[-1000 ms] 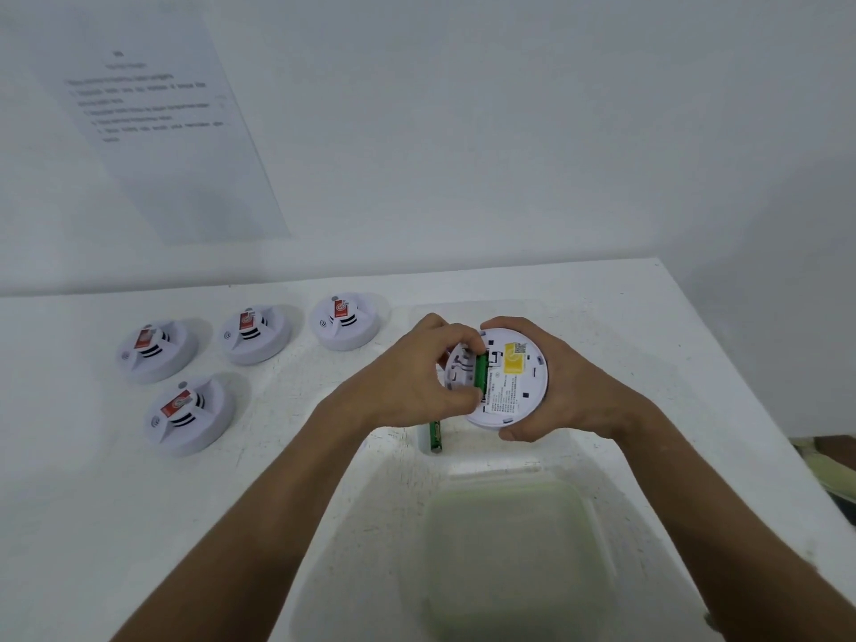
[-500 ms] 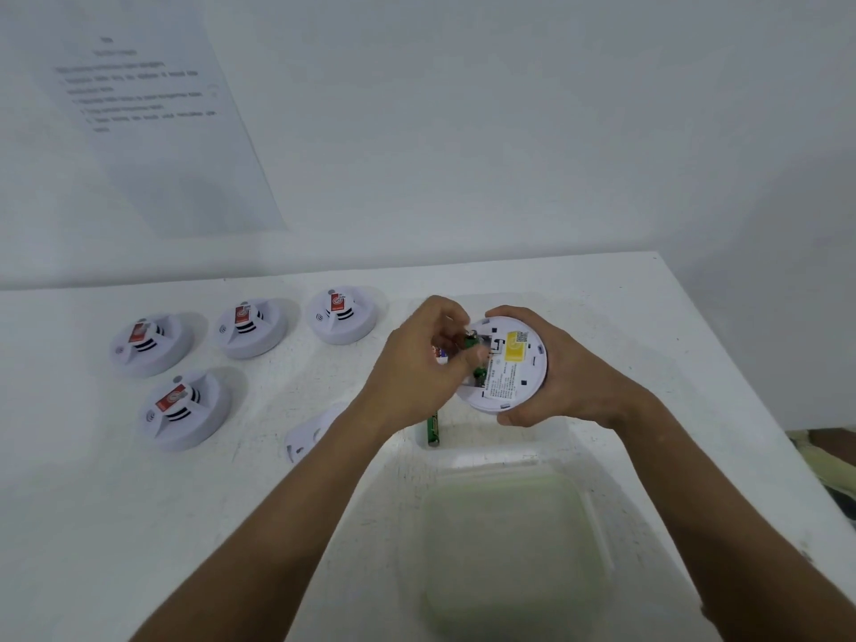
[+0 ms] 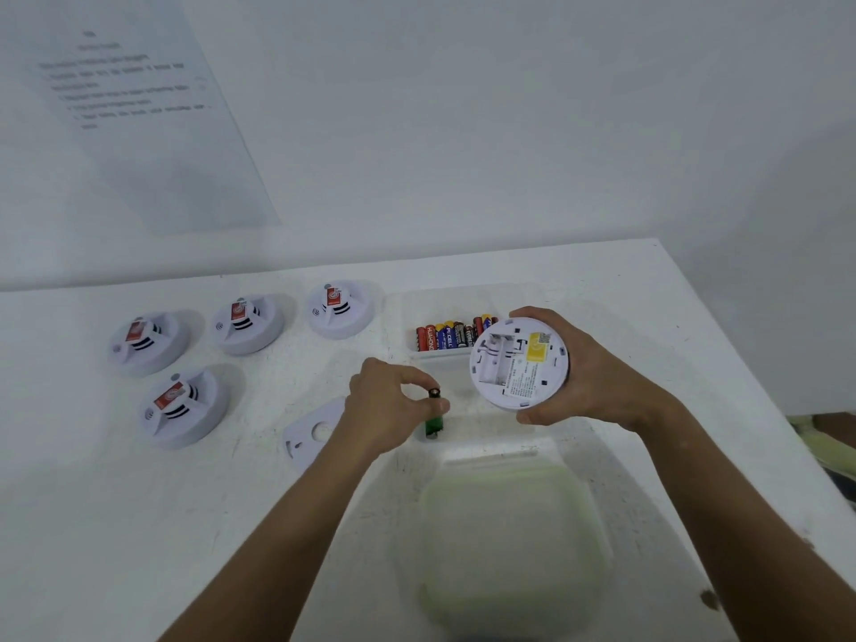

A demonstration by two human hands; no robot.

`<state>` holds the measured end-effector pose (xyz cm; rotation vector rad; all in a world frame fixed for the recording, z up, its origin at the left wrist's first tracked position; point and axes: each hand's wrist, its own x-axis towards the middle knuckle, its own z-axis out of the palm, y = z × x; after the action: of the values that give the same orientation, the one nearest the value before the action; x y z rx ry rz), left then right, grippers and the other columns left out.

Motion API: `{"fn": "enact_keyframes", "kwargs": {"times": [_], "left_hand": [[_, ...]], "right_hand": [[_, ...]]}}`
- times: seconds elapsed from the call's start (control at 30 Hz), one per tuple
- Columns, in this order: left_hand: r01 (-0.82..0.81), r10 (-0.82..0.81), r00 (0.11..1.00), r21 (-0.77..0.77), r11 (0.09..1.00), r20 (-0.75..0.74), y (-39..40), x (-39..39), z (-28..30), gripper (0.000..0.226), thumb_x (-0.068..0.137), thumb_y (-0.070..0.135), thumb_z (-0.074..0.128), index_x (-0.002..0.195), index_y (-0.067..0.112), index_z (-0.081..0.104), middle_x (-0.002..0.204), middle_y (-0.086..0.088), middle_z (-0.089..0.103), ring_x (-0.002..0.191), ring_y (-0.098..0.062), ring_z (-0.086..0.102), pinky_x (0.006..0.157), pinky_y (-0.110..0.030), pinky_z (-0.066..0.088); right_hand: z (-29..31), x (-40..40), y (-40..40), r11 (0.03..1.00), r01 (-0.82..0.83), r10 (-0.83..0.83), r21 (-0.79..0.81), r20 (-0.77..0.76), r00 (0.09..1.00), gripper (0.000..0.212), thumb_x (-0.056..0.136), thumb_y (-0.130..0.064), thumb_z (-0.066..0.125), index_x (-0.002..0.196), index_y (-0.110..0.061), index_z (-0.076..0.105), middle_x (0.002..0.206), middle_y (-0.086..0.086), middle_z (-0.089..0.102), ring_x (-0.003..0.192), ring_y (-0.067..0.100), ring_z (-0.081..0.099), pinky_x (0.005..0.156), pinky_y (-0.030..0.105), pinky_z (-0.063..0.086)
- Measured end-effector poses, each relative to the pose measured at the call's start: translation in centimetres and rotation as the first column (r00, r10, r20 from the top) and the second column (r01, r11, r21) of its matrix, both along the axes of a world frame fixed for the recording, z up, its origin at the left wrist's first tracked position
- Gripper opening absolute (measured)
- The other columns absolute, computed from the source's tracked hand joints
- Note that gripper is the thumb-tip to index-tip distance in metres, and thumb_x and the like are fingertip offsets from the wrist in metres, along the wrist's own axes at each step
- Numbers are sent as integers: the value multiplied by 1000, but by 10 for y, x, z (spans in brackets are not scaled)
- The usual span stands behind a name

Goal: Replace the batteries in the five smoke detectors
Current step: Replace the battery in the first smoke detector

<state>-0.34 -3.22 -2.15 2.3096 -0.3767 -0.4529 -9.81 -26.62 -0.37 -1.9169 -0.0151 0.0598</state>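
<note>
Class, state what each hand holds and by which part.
Left hand pinches a green battery near its top end. Right hand grips the opened smoke detector by its rim.

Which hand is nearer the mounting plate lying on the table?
Left. The left hand sits right beside the mounting plate; the right hand, holding the open detector, is farther off.

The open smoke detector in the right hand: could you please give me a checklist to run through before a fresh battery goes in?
1. Battery bay of the smoke detector empty: ok.
2. Detector held firmly by the right hand: ok.
3. Left hand free: not ok, it holds the green battery.
4. Fresh batteries in the tray within reach: ok.
5. Polarity marks readable: cannot tell.
6. Back plate nearby on the table: ok.
</note>
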Motion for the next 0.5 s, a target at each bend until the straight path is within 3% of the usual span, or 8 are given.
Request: {"fn": "enact_keyframes", "kwargs": {"times": [0.1, 0.3, 0.37, 0.43, 0.5], "left_hand": [[31, -27, 996, 39, 999, -84, -6, 2, -2, 21, 73, 33, 82, 92, 26, 76, 116, 3, 67, 98, -14, 60, 79, -24, 44], [85, -87, 996, 225, 971, 1, -12, 7, -7, 24, 80, 26, 75, 104, 27, 73, 128, 2, 62, 102, -16, 62, 86, -27, 49], [92, -97, 995, 221, 971, 14, -12, 7, -9, 25, 83, 20, 70, 107, 26, 72, 131, 1, 60, 98, -15, 62, 82, -22, 46], [107, -112, 994, 187, 977, 18, -11, 6, -6, 25, 85, 21, 68, 110, 25, 71, 132, 2, 59, 81, -9, 60, 72, -18, 43], [103, -108, 994, 134, 986, 33, -8, 4, 2, 24, 87, 24, 68, 111, 23, 71, 129, 3, 61, 79, -4, 55, 72, -16, 40]], "right_hand": [[-1, 0, -1, 1000, -6, 6, -5, 6, 1000, 96, 56, 6, 91, 132, -31, 46, 121, -21, 57, 114, 0, 56, 84, 17, 53], [-2, -1, 0, 1000, -5, 5, -18, 3, 1000, 94, 57, 11, 89, 130, -31, 46, 114, -31, 57, 111, -5, 55, 81, 15, 52], [-2, -1, 0, 1000, -3, 3, -12, 1, 1000, 95, 57, 12, 88, 130, -32, 46, 114, -31, 57, 111, -6, 56, 80, 14, 52], [-1, -1, 0, 1000, -4, 4, -6, -4, 1000, 96, 57, 11, 89, 132, -31, 45, 116, -29, 57, 111, -5, 56, 80, 15, 52], [-1, -1, -1, 1000, -6, 6, -1, -7, 1000, 96, 57, 8, 89, 132, -31, 45, 117, -28, 57, 112, -4, 56, 80, 15, 52]]}}
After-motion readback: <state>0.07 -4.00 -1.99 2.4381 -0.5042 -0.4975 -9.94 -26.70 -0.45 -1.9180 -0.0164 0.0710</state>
